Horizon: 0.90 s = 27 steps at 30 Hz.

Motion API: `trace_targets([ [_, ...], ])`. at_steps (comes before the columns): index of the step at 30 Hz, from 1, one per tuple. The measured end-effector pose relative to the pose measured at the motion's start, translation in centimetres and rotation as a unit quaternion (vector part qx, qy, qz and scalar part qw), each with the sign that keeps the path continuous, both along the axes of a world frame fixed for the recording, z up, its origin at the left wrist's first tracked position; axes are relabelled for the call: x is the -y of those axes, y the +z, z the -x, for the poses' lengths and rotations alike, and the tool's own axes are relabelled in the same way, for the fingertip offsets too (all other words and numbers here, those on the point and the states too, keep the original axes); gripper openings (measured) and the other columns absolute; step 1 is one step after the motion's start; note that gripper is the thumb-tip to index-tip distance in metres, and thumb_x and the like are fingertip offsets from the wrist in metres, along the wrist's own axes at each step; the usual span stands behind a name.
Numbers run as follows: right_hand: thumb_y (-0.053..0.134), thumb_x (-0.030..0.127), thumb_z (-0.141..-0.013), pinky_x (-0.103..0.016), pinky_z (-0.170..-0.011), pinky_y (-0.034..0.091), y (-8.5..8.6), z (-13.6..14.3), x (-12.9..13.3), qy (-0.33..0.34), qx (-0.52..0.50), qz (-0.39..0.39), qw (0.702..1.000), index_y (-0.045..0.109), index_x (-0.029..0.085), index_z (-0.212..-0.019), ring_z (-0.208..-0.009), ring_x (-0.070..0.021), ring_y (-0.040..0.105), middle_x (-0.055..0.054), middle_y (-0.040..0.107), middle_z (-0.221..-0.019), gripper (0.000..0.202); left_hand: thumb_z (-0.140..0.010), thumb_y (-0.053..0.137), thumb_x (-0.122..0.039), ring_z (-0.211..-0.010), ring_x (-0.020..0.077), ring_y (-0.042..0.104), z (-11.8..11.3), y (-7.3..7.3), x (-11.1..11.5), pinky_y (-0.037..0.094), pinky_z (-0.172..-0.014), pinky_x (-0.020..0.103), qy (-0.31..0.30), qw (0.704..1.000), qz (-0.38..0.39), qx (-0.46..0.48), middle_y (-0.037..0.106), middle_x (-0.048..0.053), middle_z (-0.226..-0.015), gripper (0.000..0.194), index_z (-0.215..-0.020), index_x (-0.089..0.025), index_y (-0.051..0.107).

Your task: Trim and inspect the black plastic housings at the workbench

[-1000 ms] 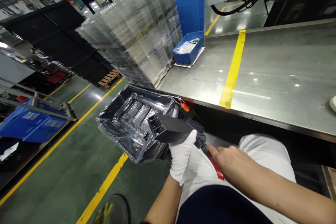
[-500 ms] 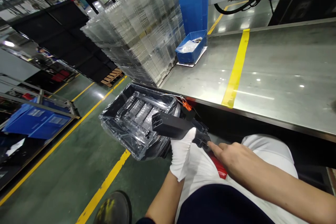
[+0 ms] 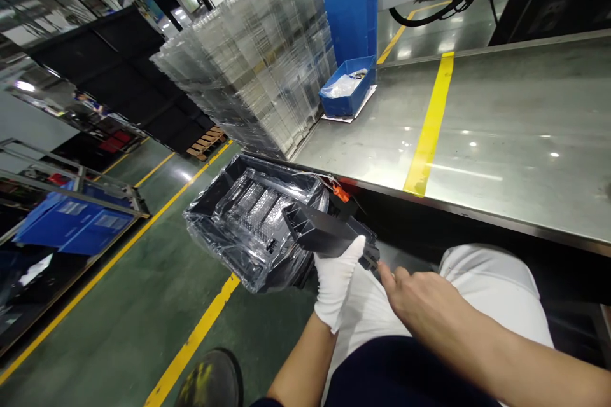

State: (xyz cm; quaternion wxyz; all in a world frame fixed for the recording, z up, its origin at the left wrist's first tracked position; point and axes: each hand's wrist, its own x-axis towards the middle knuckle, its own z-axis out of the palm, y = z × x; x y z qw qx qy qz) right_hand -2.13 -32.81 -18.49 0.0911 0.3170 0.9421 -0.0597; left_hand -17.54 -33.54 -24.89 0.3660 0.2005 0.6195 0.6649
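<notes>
My left hand (image 3: 338, 273), in a white glove, is closed around a long black molded plastic part (image 3: 321, 229). The part is tilted over my lap, with its hollow, ribbed end toward the bin. At the part's near right end is my bare right hand (image 3: 415, 292), its index finger and thumb close to the edge and its other fingers curled in. Whatever my right fingers grip is hidden. Just beyond the part stands a black bin (image 3: 210, 194) lined with clear plastic, holding bubble-wrap-like sheeting (image 3: 262, 203).
A steel table (image 3: 506, 133) with a yellow tape stripe (image 3: 432, 121) runs along the right. On it are stacked clear trays (image 3: 258, 57) and a small blue box (image 3: 351, 92). An orange tag (image 3: 340, 193) hangs at its edge. A cart with blue crates (image 3: 76, 216) stands left.
The black part has turned and shifted slightly right and down with my left hand, showing more of its ribbed end. My right hand has moved slightly along the part's end.
</notes>
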Motion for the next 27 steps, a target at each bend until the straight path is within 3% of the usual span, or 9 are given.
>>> trace_targets([
  [5,0.058,0.002,-0.083,-0.027,-0.044,0.032,-0.5,-0.6,-0.9,-0.011,-0.007,0.016,1.0,0.064,0.014,-0.123,-0.053,-0.0178,0.067,-0.004,0.068,-0.069,0.042,-0.061,0.095,-0.031,-0.091,0.0234,0.073,0.1,-0.2,-0.3,0.058,-0.095,0.045,0.0,0.999,-0.02,0.037,0.079,0.007,-0.102,0.042,-0.096,-0.017,0.076],
  [10,0.056,0.005,-0.087,-0.025,-0.048,0.037,-0.3,-0.9,-1.5,-0.03,-0.054,0.085,0.994,0.064,0.013,-0.121,-0.056,-0.0173,0.067,-0.005,0.069,-0.069,0.036,-0.059,0.097,-0.03,-0.092,0.0236,0.074,0.1,-0.5,-0.3,0.057,-0.098,0.044,-0.008,0.999,-0.02,0.034,0.08,0.007,-0.103,0.047,-0.1,-0.017,0.077],
  [14,0.042,0.01,-0.099,-0.022,-0.059,0.048,0.7,-2.8,-1.9,-0.058,-0.178,0.233,0.954,0.068,0.021,-0.113,-0.072,-0.0172,0.074,-0.005,0.076,-0.085,0.031,-0.063,0.095,-0.028,-0.092,0.0225,0.074,0.2,0.2,-0.1,0.059,-0.094,0.042,0.016,0.995,-0.035,0.095,0.079,0.006,-0.106,0.048,-0.106,-0.019,0.075],
  [16,0.036,0.017,-0.104,-0.023,-0.066,0.054,0.3,-4.1,-1.7,-0.075,-0.25,0.256,0.931,0.067,0.024,-0.118,-0.084,-0.0186,0.076,-0.005,0.079,-0.097,0.035,-0.067,0.093,-0.027,-0.091,0.0217,0.075,0.4,0.8,-0.1,0.06,-0.093,0.042,0.023,0.986,-0.046,0.157,0.079,0.005,-0.106,0.052,-0.114,-0.021,0.073],
  [19,0.037,0.015,-0.101,-0.028,-0.071,0.06,-1.6,-5.5,-0.8,-0.067,-0.258,0.21,0.941,0.063,0.019,-0.135,-0.088,-0.0221,0.078,-0.01,0.079,-0.107,0.043,-0.067,0.092,-0.025,-0.091,0.0216,0.075,0.6,1.4,-0.1,0.061,-0.093,0.041,0.029,0.978,-0.06,0.2,0.078,0.005,-0.106,0.057,-0.12,-0.022,0.071],
  [22,0.037,0.001,-0.092,-0.03,-0.065,0.06,-3.6,-5.7,0.2,-0.06,-0.187,0.133,0.972,0.06,0.015,-0.142,-0.074,-0.022,0.077,-0.013,0.079,-0.106,0.057,-0.07,0.091,-0.027,-0.097,0.0222,0.075,0.5,1.3,0.0,0.06,-0.095,0.041,0.031,0.979,-0.071,0.19,0.078,0.006,-0.111,0.058,-0.124,-0.023,0.07],
  [27,0.037,-0.014,-0.069,-0.029,-0.058,0.054,-4.4,-5.2,0.5,-0.036,-0.126,0.06,0.99,0.05,0.017,-0.15,-0.066,-0.0206,0.074,-0.007,0.076,-0.096,0.088,-0.069,0.092,-0.028,-0.11,0.0246,0.072,0.1,0.8,0.4,0.051,-0.111,0.044,0.029,0.985,-0.091,0.146,0.076,0.005,-0.122,0.063,-0.128,-0.025,0.069],
])
